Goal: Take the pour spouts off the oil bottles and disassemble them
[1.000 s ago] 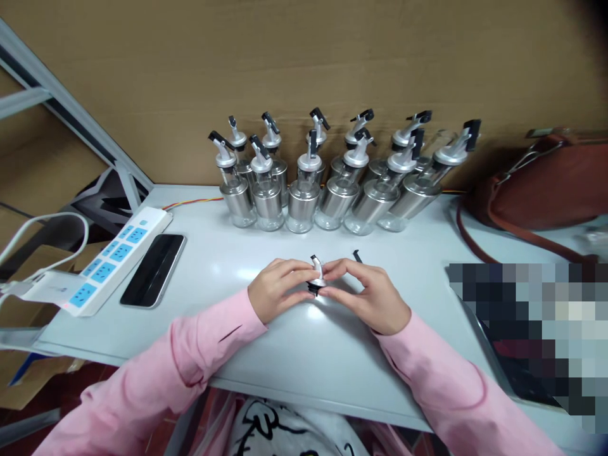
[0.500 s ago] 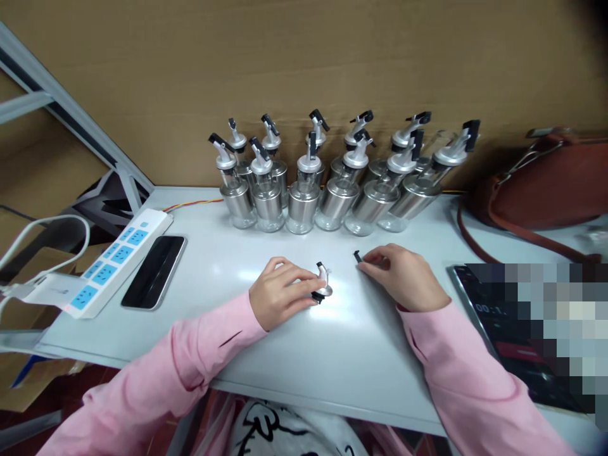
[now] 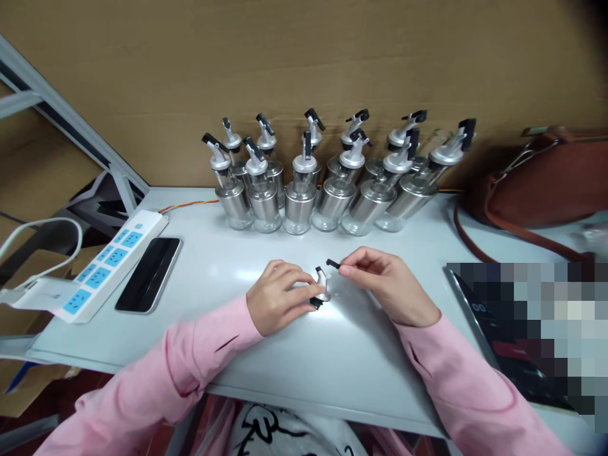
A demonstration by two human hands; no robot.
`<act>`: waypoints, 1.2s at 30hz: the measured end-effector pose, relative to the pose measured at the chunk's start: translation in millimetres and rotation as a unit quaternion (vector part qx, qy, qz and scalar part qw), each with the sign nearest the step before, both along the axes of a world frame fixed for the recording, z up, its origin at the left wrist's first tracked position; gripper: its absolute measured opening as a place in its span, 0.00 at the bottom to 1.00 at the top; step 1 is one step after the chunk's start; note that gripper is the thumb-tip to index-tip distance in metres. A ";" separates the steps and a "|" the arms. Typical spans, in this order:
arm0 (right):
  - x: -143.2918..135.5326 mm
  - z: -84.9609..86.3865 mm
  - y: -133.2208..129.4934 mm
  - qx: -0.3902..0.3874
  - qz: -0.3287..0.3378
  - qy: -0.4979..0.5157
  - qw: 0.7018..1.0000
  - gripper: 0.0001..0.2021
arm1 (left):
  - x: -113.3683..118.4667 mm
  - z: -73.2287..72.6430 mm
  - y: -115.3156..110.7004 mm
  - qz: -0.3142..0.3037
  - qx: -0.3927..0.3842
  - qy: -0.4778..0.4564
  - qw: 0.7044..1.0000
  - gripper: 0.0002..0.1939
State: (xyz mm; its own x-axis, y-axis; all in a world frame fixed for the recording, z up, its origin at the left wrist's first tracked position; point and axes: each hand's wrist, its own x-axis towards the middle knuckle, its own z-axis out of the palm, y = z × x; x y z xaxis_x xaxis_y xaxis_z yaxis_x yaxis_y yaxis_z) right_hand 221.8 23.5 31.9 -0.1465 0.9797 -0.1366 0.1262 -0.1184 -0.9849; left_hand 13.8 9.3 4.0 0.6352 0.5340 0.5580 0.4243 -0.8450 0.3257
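Observation:
Between the fingertips of my left hand [image 3: 281,297] is a silver pour spout [image 3: 323,285] with a black stopper base, held just above the table with its nozzle up. My right hand [image 3: 387,278] pinches a small black flip cap [image 3: 333,263] by one end. The cap's free end lies close to the spout's tip, slightly above and right of it, and a small gap seems to remain. Behind both hands stand several glass oil bottles [image 3: 299,206] with steel sleeves, fitted with similar silver spouts and black caps.
A black phone [image 3: 149,274] lies at the left beside a white power strip [image 3: 114,259] with plugged-in cables. At the right are a dark tablet [image 3: 494,329], partly blurred out, and a brown leather bag [image 3: 546,183]. A cardboard wall [image 3: 304,57] rises behind the bottles.
My right hand has brought the black cap left, up to the spout, and turned it closer to level. My left hand keeps hold of the spout, nearly in place. The view has shifted slightly.

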 end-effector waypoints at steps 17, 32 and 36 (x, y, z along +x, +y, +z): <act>-14.4 -5.4 -17.7 0.343 -0.029 -0.145 0.928 0.04 | -0.9 1.9 -1.1 0.024 0.010 0.016 1.000 0.14; -17.6 -5.8 -19.8 0.386 -0.007 -0.159 0.909 0.07 | -1.8 9.1 -7.5 0.074 0.015 0.010 0.997 0.14; -18.8 -5.4 -20.1 0.387 -0.001 -0.166 0.907 0.07 | 0.5 8.3 -8.2 0.081 0.018 0.016 0.996 0.14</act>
